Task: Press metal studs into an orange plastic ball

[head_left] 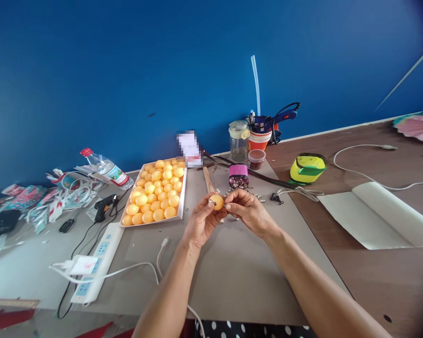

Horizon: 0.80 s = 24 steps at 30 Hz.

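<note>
Above the middle of the grey mat, my left hand (201,220) is closed round an orange ping-pong ball (217,202). A small shiny piece shows at the ball's left side, by the thumb. My right hand (248,211) is closed in a pinch against the ball's right side; whatever lies between its fingertips is too small to name. Just behind the hands, a pink-and-black container (238,174) is full of small shiny pieces. More shiny bits lie around it, partly hidden by my right hand. A wooden-handled tool (208,179) lies beyond my left hand.
To the left stands a shallow white tray (182,206) of orange balls. Near it are a water bottle (107,169), a glue gun (104,206) and a power strip (97,263) with cables. At the back are a jar (238,141) and a cup (259,140); a paper roll (395,211) lies right.
</note>
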Available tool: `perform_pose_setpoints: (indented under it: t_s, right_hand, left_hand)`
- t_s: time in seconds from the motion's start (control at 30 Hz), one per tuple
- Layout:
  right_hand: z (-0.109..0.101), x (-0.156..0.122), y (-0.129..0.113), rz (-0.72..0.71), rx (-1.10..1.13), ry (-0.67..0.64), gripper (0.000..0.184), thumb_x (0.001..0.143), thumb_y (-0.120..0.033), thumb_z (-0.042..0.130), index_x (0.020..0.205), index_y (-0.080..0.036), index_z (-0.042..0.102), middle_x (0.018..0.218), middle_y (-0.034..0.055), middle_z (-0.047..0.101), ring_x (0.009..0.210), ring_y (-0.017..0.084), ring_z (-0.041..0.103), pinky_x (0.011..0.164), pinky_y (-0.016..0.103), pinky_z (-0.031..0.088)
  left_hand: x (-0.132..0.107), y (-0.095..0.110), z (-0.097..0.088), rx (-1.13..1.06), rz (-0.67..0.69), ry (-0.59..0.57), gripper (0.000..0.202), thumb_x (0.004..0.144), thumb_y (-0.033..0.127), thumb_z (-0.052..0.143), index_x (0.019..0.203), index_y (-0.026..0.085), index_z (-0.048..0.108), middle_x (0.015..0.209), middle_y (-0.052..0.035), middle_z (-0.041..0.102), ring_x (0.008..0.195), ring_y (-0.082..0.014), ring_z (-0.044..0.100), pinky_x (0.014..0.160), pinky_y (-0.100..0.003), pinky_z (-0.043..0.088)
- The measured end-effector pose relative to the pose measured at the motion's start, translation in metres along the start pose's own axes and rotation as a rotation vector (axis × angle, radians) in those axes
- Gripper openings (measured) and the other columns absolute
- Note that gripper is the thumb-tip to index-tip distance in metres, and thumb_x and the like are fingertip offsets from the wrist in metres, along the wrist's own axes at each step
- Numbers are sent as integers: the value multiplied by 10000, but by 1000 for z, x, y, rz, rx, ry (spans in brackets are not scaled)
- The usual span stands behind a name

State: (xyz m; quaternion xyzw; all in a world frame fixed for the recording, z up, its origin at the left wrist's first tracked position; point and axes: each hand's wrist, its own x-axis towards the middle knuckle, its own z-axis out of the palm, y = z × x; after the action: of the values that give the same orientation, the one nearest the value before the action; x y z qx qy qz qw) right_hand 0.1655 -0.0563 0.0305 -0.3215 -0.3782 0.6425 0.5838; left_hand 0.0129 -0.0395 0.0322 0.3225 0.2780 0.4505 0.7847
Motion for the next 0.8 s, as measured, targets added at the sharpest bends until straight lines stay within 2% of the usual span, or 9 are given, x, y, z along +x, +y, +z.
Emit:
perform_pose_setpoints:
  t_s: [0.17,0.3,0.53,0.67,0.8]
  right_hand:
    - [3,-1,-3,58,4,-60,236,645,-310,763,745,-171,602,675,-33,577,514,54,445,507,225,349]
    - [4,-1,-4,47,-9,-46,251,646,-333,756,732,-172,582,635,-44,552,502,58,449,513,232,358]
    - [4,1,4,-28,-290,20,233,692,-360,688,709,-166,560,583,-35,552,492,69,409,475,225,310]
    - [6,0,6,-61,-378,50,168,705,-321,641,725,-164,585,607,-25,573,506,75,425,482,225,324]
    - [7,-1,7,-78,-467,81,138,737,-296,590,737,-161,619,581,-34,526,513,79,425,492,224,338]
  left_hand:
    - [1,-1,-1,40,48,26,323,774,306,671,1059,176,591,971,-57,651,734,-118,623,647,-239,507]
    - [1,-2,0,84,71,39,336,765,301,680,1068,192,586,1022,-57,642,701,-100,599,624,-229,487]
    - [1,-4,2,146,98,105,366,719,277,723,1057,208,600,1013,-38,641,686,-90,583,613,-221,471]
    - [2,-5,2,143,116,108,366,710,269,730,1052,213,612,1004,-33,644,690,-88,581,621,-221,474]
    - [2,-5,2,162,153,107,353,721,260,722,1057,221,620,989,-21,635,694,-82,575,638,-219,477]
